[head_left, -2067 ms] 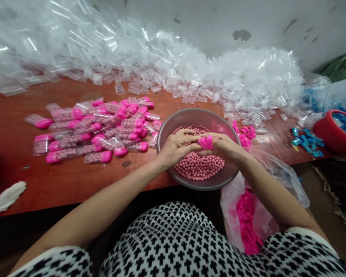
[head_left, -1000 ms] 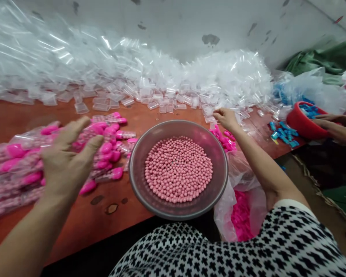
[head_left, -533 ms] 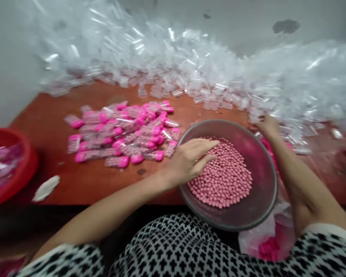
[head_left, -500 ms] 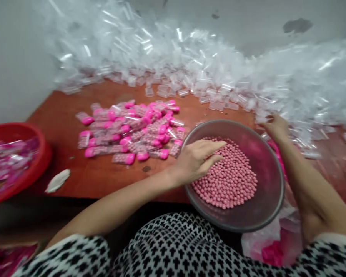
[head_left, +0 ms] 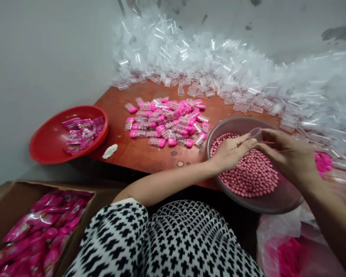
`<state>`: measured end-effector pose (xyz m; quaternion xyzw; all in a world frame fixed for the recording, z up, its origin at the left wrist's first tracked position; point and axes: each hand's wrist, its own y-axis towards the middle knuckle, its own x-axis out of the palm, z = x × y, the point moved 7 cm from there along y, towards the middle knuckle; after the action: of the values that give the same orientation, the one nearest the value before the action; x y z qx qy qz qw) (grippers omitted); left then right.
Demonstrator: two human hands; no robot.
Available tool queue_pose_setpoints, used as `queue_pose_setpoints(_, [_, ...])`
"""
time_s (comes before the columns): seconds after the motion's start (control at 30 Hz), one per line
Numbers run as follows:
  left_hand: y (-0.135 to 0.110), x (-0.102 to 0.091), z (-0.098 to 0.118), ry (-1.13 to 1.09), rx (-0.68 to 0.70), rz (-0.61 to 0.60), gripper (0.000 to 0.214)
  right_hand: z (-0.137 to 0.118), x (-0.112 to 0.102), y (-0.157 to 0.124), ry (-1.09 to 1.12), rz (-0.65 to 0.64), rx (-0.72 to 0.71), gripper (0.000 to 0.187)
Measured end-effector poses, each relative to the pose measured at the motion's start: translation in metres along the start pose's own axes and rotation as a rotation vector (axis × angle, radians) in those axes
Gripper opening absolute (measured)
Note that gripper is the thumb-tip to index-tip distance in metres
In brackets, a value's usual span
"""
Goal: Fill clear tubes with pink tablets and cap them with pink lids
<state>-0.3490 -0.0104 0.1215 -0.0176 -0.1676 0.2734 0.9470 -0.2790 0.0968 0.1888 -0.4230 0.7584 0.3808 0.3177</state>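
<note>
Over the metal bowl [head_left: 288, 198], my right hand [head_left: 291, 156] grips a small clear plastic container [head_left: 255, 134] between thumb and fingers. My left hand [head_left: 232, 152] meets it from the other side, fingers pressed together at the container. Whatever lies inside those left fingers is hidden. Beneath both hands, round pink beads [head_left: 248, 179] fill part of the bowl. Left of it, a pile of clear containers filled with beads and closed with bright pink caps [head_left: 173, 121] lies on the reddish table [head_left: 127, 157].
Many clear containers [head_left: 190, 54] are heaped along the wall. A red basin [head_left: 46, 144] with pink packets stands at the left, above a cardboard box [head_left: 86, 207] of pink packets. Pink caps [head_left: 323, 163] lie right of the bowl; a plastic bag [head_left: 276, 227] hangs below.
My right hand has come from the clear heap to above the bowl, with a container in it. My left hand has risen from the beads to meet it. The view has swung left.
</note>
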Motion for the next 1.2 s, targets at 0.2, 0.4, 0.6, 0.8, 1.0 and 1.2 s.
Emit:
queue_pose_setpoints(0.2, [-0.014, -0.025, 0.008, 0.036, 0.050, 0.007, 0.054, 0.013, 0.025, 0.002, -0.368, -0.271, -0.209, 0.037])
queue_pose_setpoints(0.4, [-0.020, -0.063, 0.017, -0.001, 0.045, 0.137, 0.045, 0.026, 0.104, -0.016, -0.674, -0.780, -0.456, 0.025])
queue_pose_setpoints(0.6, [-0.023, -0.073, 0.014, 0.040, 0.075, 0.148, 0.050, -0.006, 0.134, -0.021, -0.133, -0.858, -0.282, 0.021])
queue_pose_setpoints(0.8, [-0.017, -0.070, 0.020, 0.296, 0.159, 0.097, 0.056, 0.009, 0.093, -0.011, 0.853, -0.661, 0.260, 0.041])
queue_pose_setpoints(1.0, [-0.005, -0.037, 0.020, 0.343, 0.153, -0.117, 0.030, 0.023, 0.075, -0.013, 1.074, -0.407, 0.420, 0.048])
queue_pose_setpoints(1.2, [0.012, -0.034, 0.003, 0.176, 0.035, -0.107, 0.038, 0.030, 0.053, -0.014, 0.990, -0.334, 0.328, 0.053])
